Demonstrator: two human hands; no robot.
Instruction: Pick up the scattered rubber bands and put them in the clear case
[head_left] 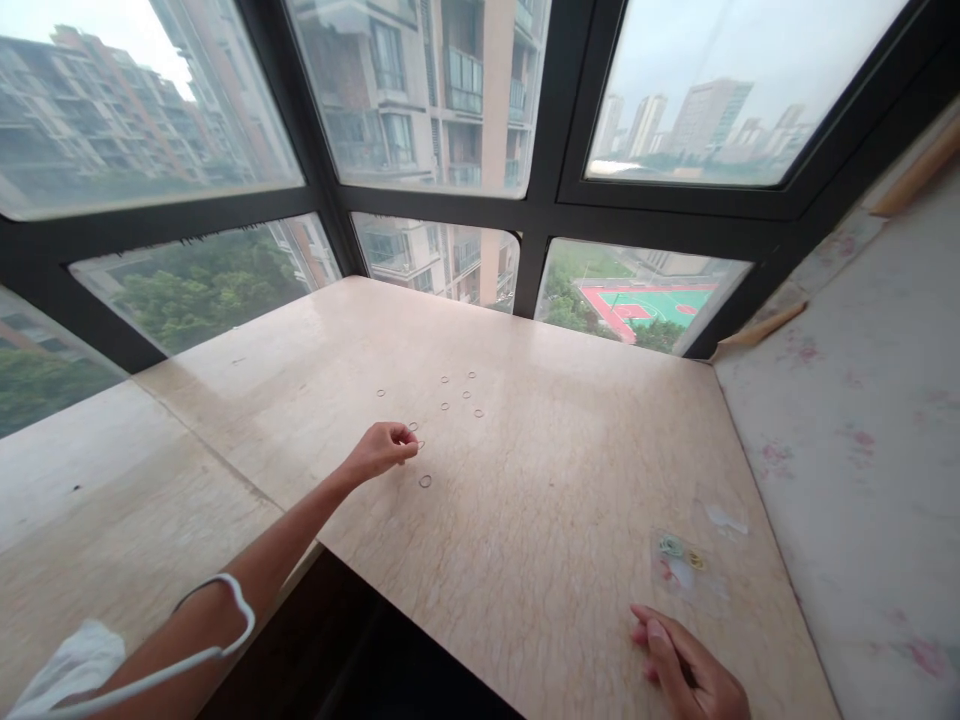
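My left hand (384, 450) is low over the pale stone-patterned ledge (555, 500), thumb and forefinger pinched on a small elastic band (421, 445). Just behind the fingertips lies one thin dark band (413, 427), and another band (426, 481) lies nearer to me. Farther back, several more small bands (466, 395) are spread apart on the surface. At the lower right my right hand (690, 665) rests with loosely curled fingers, thumb against the forefinger, nothing visible in it. Close by lies a clear plastic bag (686, 560) with green, yellow and red bands inside.
A clear scrap with a white patch (724, 518) lies beyond the bag. Dark window frames (540, 220) border the ledge at the back; a flowered wall (855, 460) rises on the right. A white loop (244, 605) circles my left forearm. A dark gap (352, 640) lies below the front edge.
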